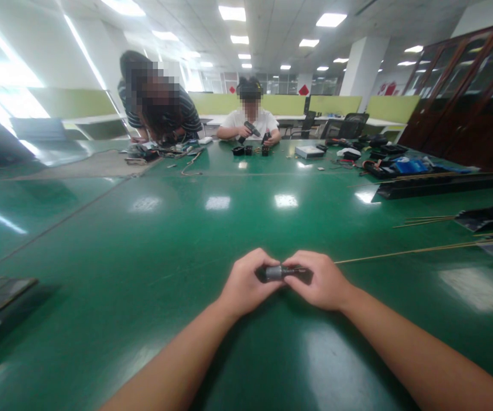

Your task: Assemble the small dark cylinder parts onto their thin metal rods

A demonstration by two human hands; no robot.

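Note:
Between my two hands, just above the green table [177,240], lies a small dark cylinder with a grey band [274,273], held about level. My left hand [246,281] has its thumb and fingers closed round the left end. At the right end, the thumb and fingers of my right hand [321,278] pinch a thinner dark part of the same piece. Its exact kind is too small to make out. A long thin brass-coloured rod [400,253] runs rightward from behind my right hand; whether it joins the cylinder is hidden.
Dark channel-shaped trays [447,184] with thin rods stand along the right. A flat dark panel [1,299] lies at the left edge. Across the table, one person holds a power drill [251,129] near black boxes [238,150]; another leans over electronic parts [143,153].

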